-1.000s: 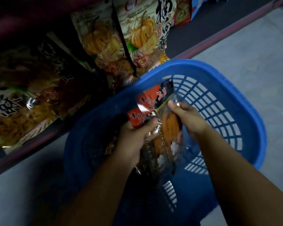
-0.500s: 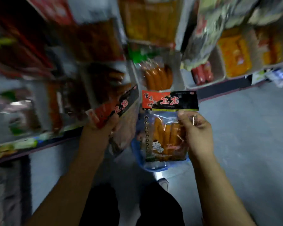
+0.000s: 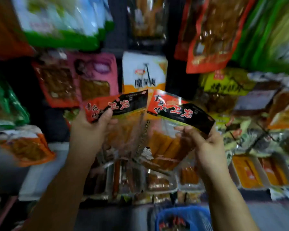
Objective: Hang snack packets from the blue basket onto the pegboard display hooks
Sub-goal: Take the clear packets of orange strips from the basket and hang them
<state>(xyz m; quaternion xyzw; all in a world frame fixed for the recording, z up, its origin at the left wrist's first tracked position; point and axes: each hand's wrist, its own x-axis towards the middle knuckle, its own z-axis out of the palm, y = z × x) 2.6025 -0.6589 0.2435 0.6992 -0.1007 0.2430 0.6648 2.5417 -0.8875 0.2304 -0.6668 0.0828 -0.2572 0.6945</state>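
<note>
I hold two alike snack packets up in front of the display, each with a red and black header and orange sticks behind clear film. My left hand [image 3: 92, 130] grips the left packet [image 3: 122, 117] at its header. My right hand [image 3: 205, 144] grips the right packet [image 3: 172, 130] at the header's right end. The two packets touch side by side. The blue basket [image 3: 182, 217] sits low at the bottom edge, with more red and black packets inside. The view is blurred and no display hooks can be made out.
Hanging snack bags fill the wall ahead: pink [image 3: 97, 75], white and orange [image 3: 144, 72], red [image 3: 210, 39], green [image 3: 270, 30]. Trays of packed orange sticks [image 3: 250, 172] line a shelf below my hands.
Both hands have lifted a packet each out of the basket and raised them to the display. My view has swung up from the basket to the hanging bags.
</note>
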